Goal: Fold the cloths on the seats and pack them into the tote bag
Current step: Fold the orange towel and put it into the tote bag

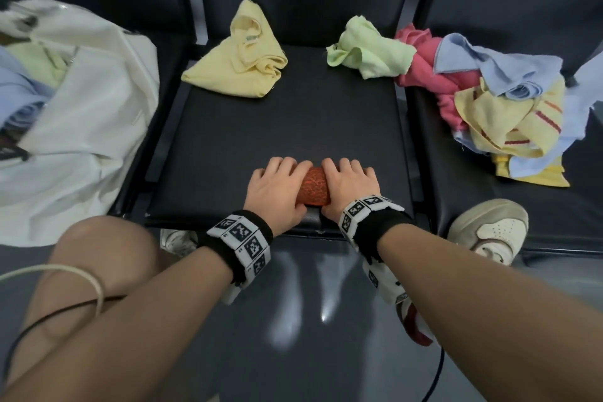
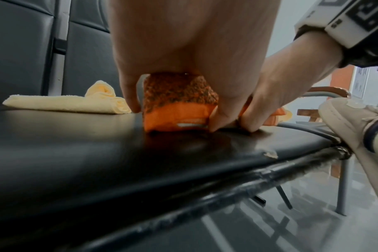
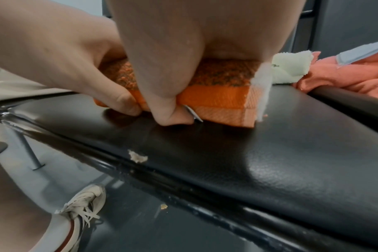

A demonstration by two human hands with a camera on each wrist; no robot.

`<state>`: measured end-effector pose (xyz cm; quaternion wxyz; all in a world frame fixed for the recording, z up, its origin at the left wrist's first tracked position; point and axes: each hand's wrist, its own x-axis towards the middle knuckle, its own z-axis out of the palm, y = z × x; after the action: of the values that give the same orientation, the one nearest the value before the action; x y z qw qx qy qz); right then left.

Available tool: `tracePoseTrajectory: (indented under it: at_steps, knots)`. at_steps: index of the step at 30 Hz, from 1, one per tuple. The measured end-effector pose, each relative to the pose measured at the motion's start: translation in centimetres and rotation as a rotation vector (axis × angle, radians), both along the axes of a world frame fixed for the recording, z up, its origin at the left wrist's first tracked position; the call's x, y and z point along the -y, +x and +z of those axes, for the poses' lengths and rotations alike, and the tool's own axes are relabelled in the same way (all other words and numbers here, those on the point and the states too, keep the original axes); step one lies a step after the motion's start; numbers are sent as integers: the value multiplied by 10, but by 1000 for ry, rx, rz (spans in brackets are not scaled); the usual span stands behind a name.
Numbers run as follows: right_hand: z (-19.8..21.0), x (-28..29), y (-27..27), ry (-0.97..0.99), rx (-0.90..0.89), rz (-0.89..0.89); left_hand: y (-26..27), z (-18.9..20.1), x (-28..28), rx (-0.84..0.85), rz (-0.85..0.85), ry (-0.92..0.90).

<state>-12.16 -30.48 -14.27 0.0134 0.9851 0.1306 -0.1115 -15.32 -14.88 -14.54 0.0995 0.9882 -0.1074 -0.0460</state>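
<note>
Orange folded cloth (image 1: 315,185) at lower centre, left hand (image 1: 275,192) and right hand (image 1: 349,188) curled round its ends; squeeze evenly so layers stay stacked.

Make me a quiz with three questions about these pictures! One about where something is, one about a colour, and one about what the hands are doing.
1. Where is the tote bag?
A. on the left seat
B. on the floor
C. on the right seat

2. What colour is the folded cloth under the hands?
A. blue
B. orange
C. white

3. What are the left hand and right hand doing?
A. hanging idle in the air
B. both holding the folded cloth on the middle seat
C. reaching into the bag

Answers:
1 A: the white bag lies on the seat to the left, with cloths showing inside.
2 B: the small bundle between the hands is orange in all three views.
3 B: the wrist views show thumbs and fingers curled round the bundle's edges, pressing it to the black seat.
</note>
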Motion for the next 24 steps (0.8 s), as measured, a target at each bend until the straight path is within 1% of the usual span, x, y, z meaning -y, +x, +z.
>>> tracePoseTrajectory:
  at_steps: [4,8,12,18,22,24]
  knots:
    - [17,2,-8,-42,-32,76,-14,9,-6,-21,-24,57]
    - [46,-4,-8,-51,3,142,-16,32,-13,3,2,72]
    - [88,-10,-5,-38,85,195,-16,70,-22,92,29,91]
    - [163,-26,3,-35,263,284,-13,132,-36,280,55,188]
    - [205,-46,7,-26,382,346,-14,172,-52,340,77,178]
    - [221,-60,9,14,418,357,-18,190,-62,370,101,175]
